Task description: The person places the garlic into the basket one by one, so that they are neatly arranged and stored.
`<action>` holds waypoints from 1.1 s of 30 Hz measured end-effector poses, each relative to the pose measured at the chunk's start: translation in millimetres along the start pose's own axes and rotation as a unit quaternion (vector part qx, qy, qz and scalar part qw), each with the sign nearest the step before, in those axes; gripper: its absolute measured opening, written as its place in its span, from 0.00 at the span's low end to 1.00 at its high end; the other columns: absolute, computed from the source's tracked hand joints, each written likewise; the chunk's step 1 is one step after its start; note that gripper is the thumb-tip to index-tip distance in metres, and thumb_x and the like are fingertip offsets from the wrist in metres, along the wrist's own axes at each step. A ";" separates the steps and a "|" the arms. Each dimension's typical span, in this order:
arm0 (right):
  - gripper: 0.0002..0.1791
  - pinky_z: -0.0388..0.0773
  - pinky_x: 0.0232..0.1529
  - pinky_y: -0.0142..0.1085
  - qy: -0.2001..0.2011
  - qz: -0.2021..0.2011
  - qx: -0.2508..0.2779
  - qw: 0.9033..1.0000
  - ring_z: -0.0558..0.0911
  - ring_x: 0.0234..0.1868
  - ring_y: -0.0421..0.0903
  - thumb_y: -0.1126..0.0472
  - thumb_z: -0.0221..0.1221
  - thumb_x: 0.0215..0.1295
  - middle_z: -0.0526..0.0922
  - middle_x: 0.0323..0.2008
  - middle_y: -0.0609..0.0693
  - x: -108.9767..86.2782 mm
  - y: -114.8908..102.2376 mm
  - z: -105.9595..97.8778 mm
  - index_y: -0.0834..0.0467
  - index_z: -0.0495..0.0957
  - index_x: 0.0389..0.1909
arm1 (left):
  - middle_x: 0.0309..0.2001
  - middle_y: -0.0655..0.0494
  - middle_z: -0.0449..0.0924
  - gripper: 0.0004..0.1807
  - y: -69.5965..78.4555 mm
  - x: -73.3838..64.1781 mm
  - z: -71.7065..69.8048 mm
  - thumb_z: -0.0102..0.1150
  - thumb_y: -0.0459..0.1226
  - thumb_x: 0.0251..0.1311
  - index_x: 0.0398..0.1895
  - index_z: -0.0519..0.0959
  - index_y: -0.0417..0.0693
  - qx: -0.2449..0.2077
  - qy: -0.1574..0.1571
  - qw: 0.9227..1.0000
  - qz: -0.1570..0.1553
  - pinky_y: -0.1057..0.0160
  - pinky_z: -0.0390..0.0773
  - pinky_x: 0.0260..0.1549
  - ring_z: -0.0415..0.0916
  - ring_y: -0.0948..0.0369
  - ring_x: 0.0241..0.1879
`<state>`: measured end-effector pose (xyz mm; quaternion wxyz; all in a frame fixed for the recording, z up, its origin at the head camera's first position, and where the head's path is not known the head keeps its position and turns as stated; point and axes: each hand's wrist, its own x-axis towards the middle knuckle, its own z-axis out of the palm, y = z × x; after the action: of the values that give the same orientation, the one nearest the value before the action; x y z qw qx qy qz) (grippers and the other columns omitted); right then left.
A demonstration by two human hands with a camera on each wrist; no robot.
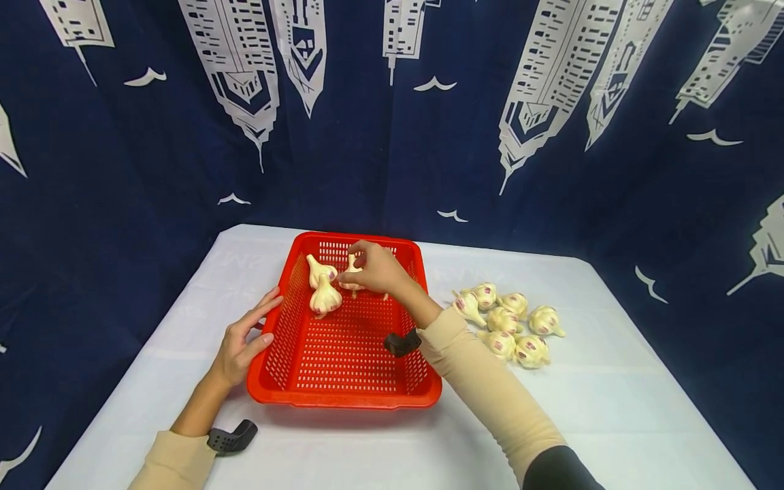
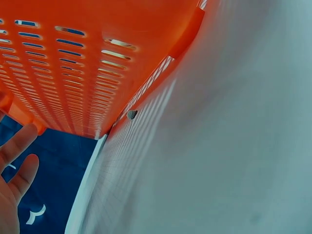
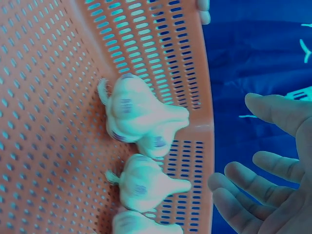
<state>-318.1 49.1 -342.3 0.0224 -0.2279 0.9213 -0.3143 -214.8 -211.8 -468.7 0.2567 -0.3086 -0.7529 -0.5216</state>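
A red perforated plastic basket (image 1: 343,400) contains several pale garlic bulbs (image 1: 326,299) near its back. My right hand (image 1: 376,269) is over the basket, just above a garlic bulb (image 1: 352,280) that it partly covers. In the right wrist view, the fingers (image 3: 273,109) are spread and apart from the bulbs (image 3: 134,109), with nothing held. At the basket's left side, my left hand (image 1: 239,347) touches the rim with extended fingers. The left wrist view shows this hand (image 2: 12,187) by the basket's outer wall (image 2: 87,87), its fingers loosely straight.
A group of several garlic bulbs (image 1: 502,320) lies on the white tabletop (image 1: 612,395), right of the basket. Behind the table hangs a dark blue cloth (image 1: 367,156) with white building prints. Dark devices (image 1: 233,437) are worn at the wrists.
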 end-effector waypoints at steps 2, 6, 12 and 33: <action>0.34 0.78 0.36 0.38 0.002 0.002 0.004 1.000 0.81 0.37 0.49 0.52 0.71 0.55 0.84 0.44 0.57 -3.0 -0.2 -6.8 0.61 0.74 0.60 | 0.69 0.35 0.64 0.31 0.4 1.3 0.5 0.49 0.27 0.52 0.65 0.71 0.31 -0.001 -0.001 1.000 0.002 0.70 0.69 0.44 0.65 0.65 0.66; 0.34 0.78 0.35 0.38 0.005 0.001 0.012 1.000 0.81 0.37 0.49 0.52 0.72 0.55 0.84 0.44 0.58 -9.7 1.0 -20.9 0.61 0.74 0.61 | 0.69 0.35 0.64 0.31 0.3 1.9 1.9 0.49 0.28 0.52 0.65 0.71 0.31 0.003 0.000 1.000 0.001 0.70 0.69 0.43 0.66 0.66 0.66; 0.34 0.77 0.44 0.45 0.022 0.005 -0.007 1.000 0.76 0.48 0.56 0.50 0.71 0.55 0.84 0.43 0.56 -19.9 6.7 -42.2 0.61 0.75 0.60 | 0.70 0.37 0.64 0.31 -1.1 -0.7 3.0 0.49 0.28 0.53 0.65 0.71 0.32 0.012 0.000 1.000 -0.013 0.69 0.69 0.42 0.68 0.69 0.63; 0.31 0.81 0.36 0.42 0.077 0.065 -0.021 0.995 0.83 0.38 0.53 0.51 0.69 0.57 0.84 0.43 0.59 -57.6 75.9 -95.4 0.62 0.75 0.57 | 0.70 0.38 0.64 0.31 3.3 -2.7 3.2 0.48 0.27 0.54 0.65 0.71 0.32 0.007 0.002 1.000 -0.009 0.69 0.69 0.42 0.67 0.67 0.64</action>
<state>-315.0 181.4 -316.4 -0.0334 -0.1432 0.9394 -0.3097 -210.8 -208.5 -469.6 0.2556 -0.2988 -0.7585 -0.5196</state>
